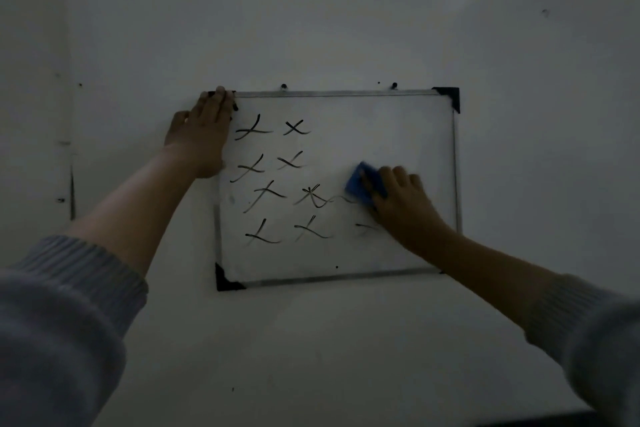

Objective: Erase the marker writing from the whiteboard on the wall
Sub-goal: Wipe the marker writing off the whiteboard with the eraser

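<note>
A small whiteboard (381, 121) with a metal frame and black corner caps hangs on a pale wall. Black marker crosses (273, 180) fill its left half in two columns. The right half shows only faint smears and one partial mark (365, 227) low down. My left hand (201, 135) lies flat over the board's top-left corner and left edge. My right hand (405, 201) presses a blue eraser (362, 184) against the board right of centre, beside a wavy marker line.
Two dark hooks or nails (284, 86) (393, 84) hold the board's top edge. The wall (311, 10) around it is bare apart from small dark specks. A vertical edge or crack (72, 191) runs down the wall at the left.
</note>
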